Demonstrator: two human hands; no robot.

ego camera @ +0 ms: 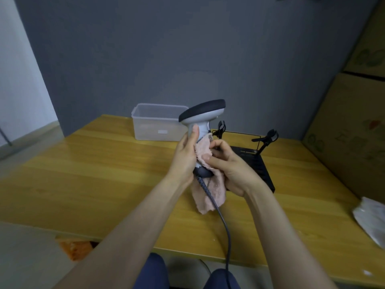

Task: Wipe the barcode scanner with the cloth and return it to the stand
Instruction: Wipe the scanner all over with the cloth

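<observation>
Left hand (185,157) clamped round the scanner (201,122) handle, head up for access, right hand (233,163) pinching the cloth (208,188) against it, stand (256,161) waiting behind.

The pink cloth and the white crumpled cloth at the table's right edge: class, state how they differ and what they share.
1. The pink fuzzy cloth is in use, held in the right hand against the grey barcode scanner; the white crumpled cloth lies untouched.
2. The pink one hangs in the air; the white one rests on the wooden table.
3. Colours differ.
Both are soft and rumpled.
</observation>
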